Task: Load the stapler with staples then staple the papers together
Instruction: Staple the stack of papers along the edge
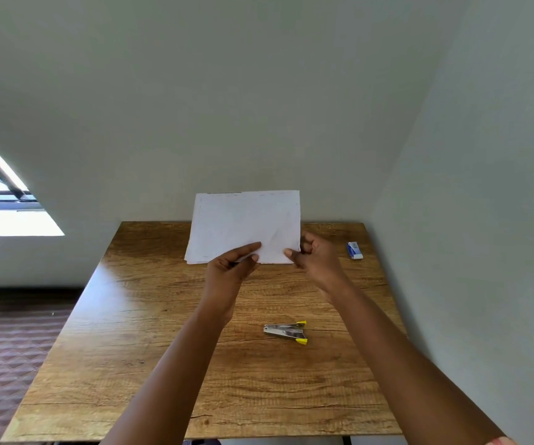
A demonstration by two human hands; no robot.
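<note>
Both hands, left hand (232, 268) and right hand (315, 256), pinch the paper stack (244, 224) upright by its lower edge, probably squaring the sheets, while the stapler (286, 331) lies untouched on the tabletop (163, 348) nearer the person.

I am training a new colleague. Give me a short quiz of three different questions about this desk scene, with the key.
1. True or false: the stapler lies on the table, held by no hand.
2. Which hands hold the papers? A) left only B) right only C) both
3. Fill in: the small blue box lies to the ____ of the papers.

Key: 1 true; 2 C, left hand and right hand; 3 right.
</note>
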